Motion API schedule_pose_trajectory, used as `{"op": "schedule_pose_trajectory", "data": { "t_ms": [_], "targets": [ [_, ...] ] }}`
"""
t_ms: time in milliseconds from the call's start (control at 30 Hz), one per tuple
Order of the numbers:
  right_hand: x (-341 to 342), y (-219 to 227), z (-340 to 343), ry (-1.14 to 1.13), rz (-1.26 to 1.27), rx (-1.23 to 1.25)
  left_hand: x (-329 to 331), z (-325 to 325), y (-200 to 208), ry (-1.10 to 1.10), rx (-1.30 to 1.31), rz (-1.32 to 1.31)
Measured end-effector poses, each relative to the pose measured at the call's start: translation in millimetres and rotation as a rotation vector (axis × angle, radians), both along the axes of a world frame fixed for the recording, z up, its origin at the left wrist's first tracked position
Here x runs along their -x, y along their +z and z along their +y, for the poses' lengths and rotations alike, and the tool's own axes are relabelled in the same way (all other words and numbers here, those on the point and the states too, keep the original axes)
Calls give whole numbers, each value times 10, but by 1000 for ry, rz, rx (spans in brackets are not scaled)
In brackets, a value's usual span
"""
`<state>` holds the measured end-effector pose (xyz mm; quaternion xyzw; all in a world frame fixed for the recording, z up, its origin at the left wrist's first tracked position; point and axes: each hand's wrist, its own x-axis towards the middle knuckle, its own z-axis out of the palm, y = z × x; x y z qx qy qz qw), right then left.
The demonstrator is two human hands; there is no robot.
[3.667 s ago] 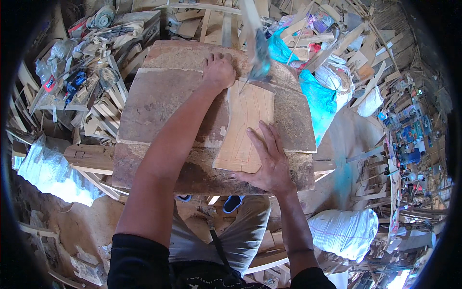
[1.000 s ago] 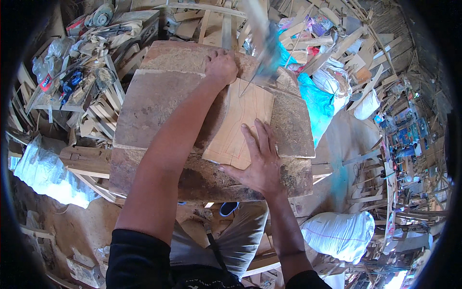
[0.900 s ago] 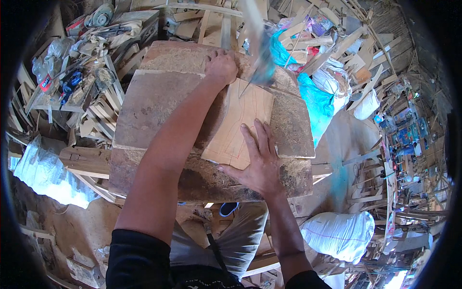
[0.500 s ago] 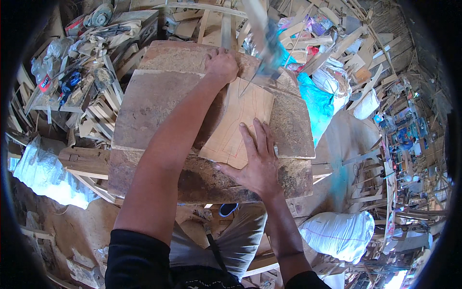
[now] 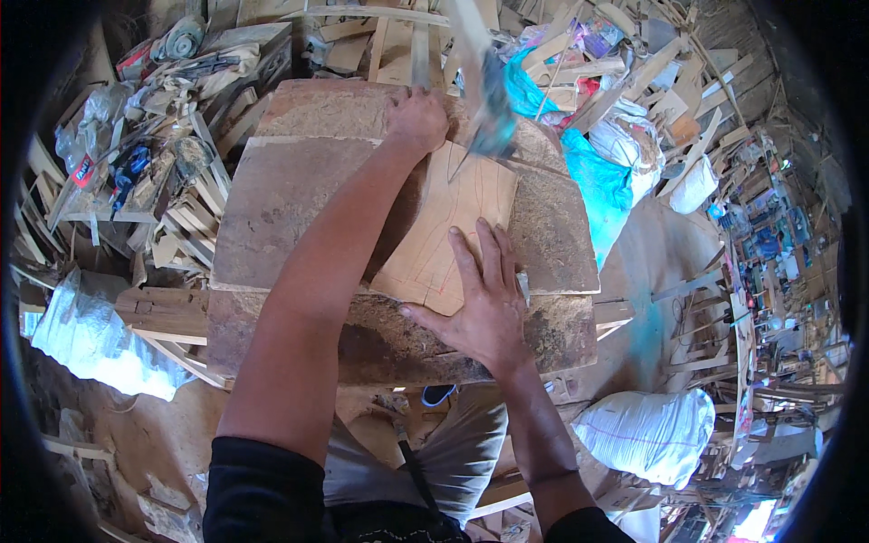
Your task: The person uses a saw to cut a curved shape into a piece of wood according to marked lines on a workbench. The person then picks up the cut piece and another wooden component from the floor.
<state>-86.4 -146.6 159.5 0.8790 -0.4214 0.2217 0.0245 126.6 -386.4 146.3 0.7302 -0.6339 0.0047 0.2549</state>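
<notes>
A pale wooden board (image 5: 444, 244) with curved red pencil lines lies on the brown worktable (image 5: 299, 199), which is dusted with sawdust. My right hand (image 5: 484, 299) rests flat on the board's near right part, fingers spread and thumb stretched to the left. Reaching past the board's left edge, my left hand (image 5: 417, 119) is at its far left corner with fingers curled; what lies under them is hidden. Just beyond the board's far end is a motion-blurred saw arm (image 5: 489, 100) with a teal lower part. A thin dark blade (image 5: 459, 166) meets the board there.
Wood offcuts, a plastic bottle (image 5: 80, 149) and a blue power tool (image 5: 131, 172) crowd the left side. A turquoise bag (image 5: 593, 181) hangs by the table's right edge. A stuffed white sack (image 5: 647, 437) stands at the lower right. Scrap wood fills the far side.
The blurred saw arm has shifted slightly. Both hands keep nearly the same place on and beside the board, and the whole view has moved a little.
</notes>
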Motion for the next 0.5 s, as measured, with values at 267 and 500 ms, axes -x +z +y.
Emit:
{"op": "schedule_pose_trajectory", "data": {
  "t_ms": [267, 500],
  "targets": [
    [-51, 22, 7, -35, 11, -35, 0, -54, 9, 3, -5, -13],
    [-71, 18, -6, -33, -12, -7, 21, -57, 46, -31, -12, -6]
  ]
}}
